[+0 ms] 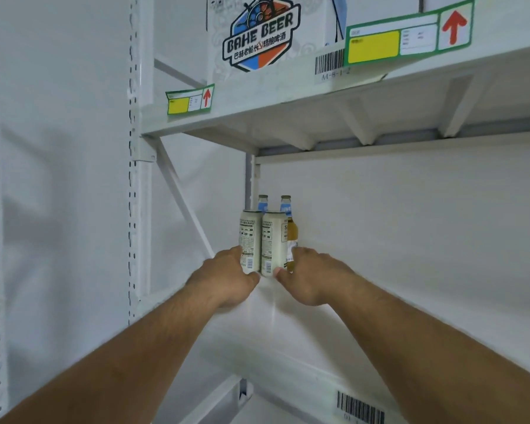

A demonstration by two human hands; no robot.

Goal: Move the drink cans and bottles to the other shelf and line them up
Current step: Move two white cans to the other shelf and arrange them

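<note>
1. Two pale cans stand upright, side by side and touching, at the back left corner of the white shelf (380, 240): the left can (249, 240) and the right can (271, 243).
2. Behind them stand two bottles with blue neck labels; the left bottle (263, 203) shows only its neck above the cans, while the right bottle (290, 228) also shows amber liquid past the right can's edge.
3. The left hand (227, 276) grasps the left can low down, thumb across its front near the base.
4. The right hand (309, 276) grasps the right can low down, thumb at the front (the fingers reach round behind, near the right bottle, and are partly hidden).
5. On the shelf above sits a carton (259, 35) printed "BAHE BEER".
6. Green-bordered labels (407, 35) with red arrows are fixed to that upper shelf's edge, with a barcode sticker (329, 61) beside one.
</note>
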